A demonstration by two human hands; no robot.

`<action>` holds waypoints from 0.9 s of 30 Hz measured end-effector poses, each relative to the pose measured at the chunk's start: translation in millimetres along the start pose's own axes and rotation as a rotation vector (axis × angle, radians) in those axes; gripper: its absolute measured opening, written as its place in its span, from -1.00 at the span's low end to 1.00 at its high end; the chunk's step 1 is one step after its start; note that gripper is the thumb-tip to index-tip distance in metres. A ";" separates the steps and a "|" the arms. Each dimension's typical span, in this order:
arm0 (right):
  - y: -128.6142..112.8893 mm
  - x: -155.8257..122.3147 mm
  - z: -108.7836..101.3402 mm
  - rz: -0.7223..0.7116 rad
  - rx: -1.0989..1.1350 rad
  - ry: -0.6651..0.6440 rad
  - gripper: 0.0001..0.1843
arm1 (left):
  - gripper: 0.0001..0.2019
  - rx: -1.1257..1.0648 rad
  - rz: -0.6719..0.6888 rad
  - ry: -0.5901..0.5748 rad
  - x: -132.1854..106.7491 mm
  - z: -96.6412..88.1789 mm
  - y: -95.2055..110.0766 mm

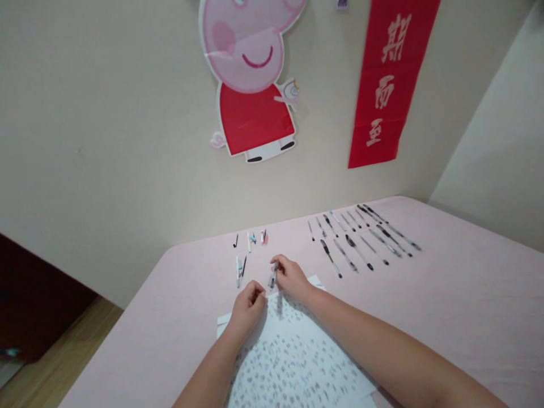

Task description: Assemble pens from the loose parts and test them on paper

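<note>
My right hand (291, 275) pinches a clear pen (272, 276) with dark parts, held tilted just past the far edge of a white sheet (293, 357) covered in small dark marks. To its left, my left hand (249, 306) is closed, its fingers curled together at the sheet's top edge. Whatever those fingers hold, if anything, is too small to make out. Beyond the left hand lie a white pen (238, 272) and a thin black piece (243, 267), with a small pale blue bit between them.
Several black and clear pens (359, 252) lie in two rows at the right on the pink tabletop (446, 294). Small pen parts (249, 242) sit near the back edge. A wall rises behind, bearing a pig cutout (255, 119) and a red banner (391, 85).
</note>
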State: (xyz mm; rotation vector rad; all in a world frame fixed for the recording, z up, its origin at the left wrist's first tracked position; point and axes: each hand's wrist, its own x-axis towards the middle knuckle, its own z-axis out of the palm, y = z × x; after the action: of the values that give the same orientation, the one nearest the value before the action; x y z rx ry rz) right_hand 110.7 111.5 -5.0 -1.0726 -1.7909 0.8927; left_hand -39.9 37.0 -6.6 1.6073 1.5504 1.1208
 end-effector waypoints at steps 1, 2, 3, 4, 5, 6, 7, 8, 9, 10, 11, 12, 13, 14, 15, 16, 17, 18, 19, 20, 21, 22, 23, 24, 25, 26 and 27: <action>-2.6 -2.3 -0.7 -0.005 0.010 0.002 -0.70 | -0.94 0.019 0.012 -0.006 0.0 -0.1 -0.1; -5.3 -5.3 -1.4 -0.011 0.016 0.001 -0.70 | -0.93 0.036 0.019 -0.011 -0.1 -0.3 0.3; -8.3 -9.2 -2.0 -0.017 0.021 -0.001 -0.72 | -0.93 0.051 0.023 -0.013 -0.4 -0.6 1.1; -11.5 -13.8 -2.2 -0.017 0.027 0.000 -0.74 | -0.93 0.063 0.024 -0.014 -0.6 -0.9 2.3; -14.9 -19.1 -2.1 -0.010 0.039 0.000 -0.77 | -0.93 0.070 0.026 -0.015 -1.0 -1.4 3.7; -18.3 -25.1 -1.6 0.007 0.063 -0.007 -0.80 | -0.93 0.075 0.028 -0.019 -1.3 -1.8 5.1; -21.7 -31.5 -0.9 0.033 0.098 -0.022 -0.83 | -0.93 0.077 0.031 -0.025 -1.6 -2.2 6.6; -24.7 -38.3 0.0 0.063 0.144 -0.050 -0.85 | -0.92 0.078 0.035 -0.036 -1.8 -2.5 7.9; -27.1 -45.0 0.9 0.096 0.202 -0.097 -0.86 | -0.91 0.081 0.037 -0.044 -1.9 -2.7 9.0; -28.6 -51.5 1.6 0.125 0.259 -0.137 -0.84 | -0.90 0.085 0.036 -0.046 -2.0 -2.7 9.9; -29.2 -57.6 2.1 0.146 0.295 -0.149 -0.82 | -0.89 0.089 0.032 -0.043 -1.9 -2.6 10.6; -28.8 -62.8 2.3 0.140 0.311 -0.170 -0.80 | -0.88 0.090 0.026 -0.035 -1.8 -2.4 10.8; -27.7 -67.1 2.3 0.128 0.315 -0.181 -0.77 | -0.87 0.088 0.019 -0.025 -1.7 -2.1 10.8; -26.3 -70.4 1.9 0.116 0.312 -0.183 -0.75 | -0.87 0.084 0.013 -0.016 -1.6 -1.8 10.5; -25.0 -72.7 1.3 0.105 0.312 -0.183 -0.72 | -0.86 0.077 0.010 -0.009 -1.5 -1.5 9.9; -24.4 -73.9 0.4 0.103 0.318 -0.177 -0.69 | -0.86 0.071 0.008 -0.007 -1.5 -1.2 9.2; -24.7 -74.4 -0.7 0.108 0.328 -0.169 -0.66 | -0.86 0.066 0.009 -0.007 -1.5 -1.0 8.6; -26.0 -74.2 -2.2 0.114 0.335 -0.163 -0.65 | -0.85 0.063 0.011 -0.007 -1.6 -1.0 8.0; -28.1 -73.5 -3.9 0.119 0.332 -0.158 -0.65 | -0.83 0.062 0.015 -0.010 -1.6 -1.1 7.7; -30.8 -72.5 -5.8 0.113 0.316 -0.158 -0.66 | -0.81 0.063 0.021 -0.013 -1.7 -1.2 7.8; -33.4 -71.4 -7.7 0.100 0.289 -0.161 -0.69 | -0.78 0.067 0.027 -0.017 -1.7 -1.5 8.2; -35.3 -70.3 -9.4 0.083 0.260 -0.165 -0.71 | -0.76 0.073 0.032 -0.020 -1.7 -1.9 8.9; -36.3 -69.3 -10.9 0.074 0.236 -0.163 -0.72 | -0.74 0.083 0.036 -0.025 -1.7 -2.4 9.9; -35.9 -68.5 -11.9 0.080 0.218 -0.155 -0.72 | -0.73 0.097 0.038 -0.031 -2.0 -3.0 11.1; -34.3 -67.8 -12.4 0.102 0.206 -0.144 -0.71 | -0.73 0.117 0.039 -0.035 -2.5 -3.9 12.5; -31.6 -67.4 -12.5 0.139 0.202 -0.130 -0.70 | -0.73 0.143 0.039 -0.038 -3.5 -5.0 14.0; -28.3 -67.1 -12.4 0.184 0.201 -0.117 -0.68 | -0.74 0.177 0.040 -0.041 -5.2 -6.5 15.6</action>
State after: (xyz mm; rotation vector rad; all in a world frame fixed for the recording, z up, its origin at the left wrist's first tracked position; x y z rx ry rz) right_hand 131.8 41.4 4.5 -1.0857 -1.6727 1.2423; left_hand -38.4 29.5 9.3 1.7737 1.6357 0.9874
